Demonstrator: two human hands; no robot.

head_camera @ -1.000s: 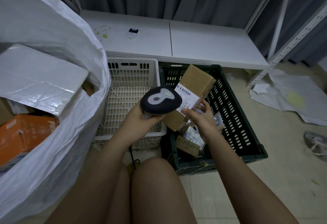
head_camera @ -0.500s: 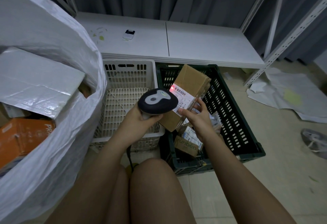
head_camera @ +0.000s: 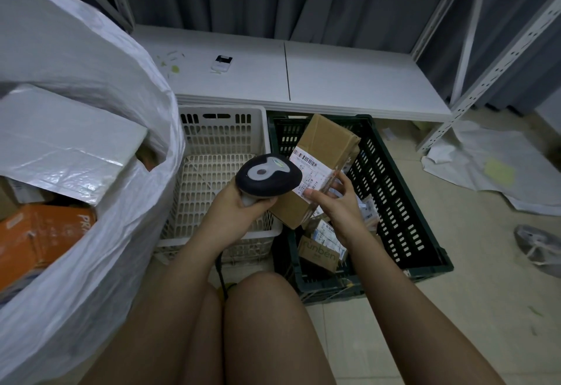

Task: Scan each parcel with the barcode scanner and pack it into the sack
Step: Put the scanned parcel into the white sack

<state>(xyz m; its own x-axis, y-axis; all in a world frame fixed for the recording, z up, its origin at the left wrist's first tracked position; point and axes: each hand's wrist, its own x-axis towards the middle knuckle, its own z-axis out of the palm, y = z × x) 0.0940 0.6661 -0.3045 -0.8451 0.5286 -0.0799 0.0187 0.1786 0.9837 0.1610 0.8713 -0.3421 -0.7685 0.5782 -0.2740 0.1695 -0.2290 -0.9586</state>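
My left hand (head_camera: 235,211) grips the handle of a black barcode scanner (head_camera: 268,174), whose head points at a brown cardboard parcel (head_camera: 321,153). My right hand (head_camera: 337,202) holds that parcel tilted over the dark green crate (head_camera: 403,202), thumb on its white barcode label (head_camera: 309,172). A few more small parcels (head_camera: 318,251) lie in the crate below. The big white sack (head_camera: 100,202) stands open at the left, with an orange box (head_camera: 39,239) and a silver-white packet (head_camera: 66,141) inside.
A white slatted basket (head_camera: 212,147) sits between the sack and the green crate. Behind them runs a low white shelf (head_camera: 334,81) with a small white device (head_camera: 221,63). Crumpled white sheeting (head_camera: 485,166) lies on the tiled floor at right. My knees fill the bottom.
The red scan light that lit the label half a second ago has gone out. Scanner and parcel stay almost in the same place.
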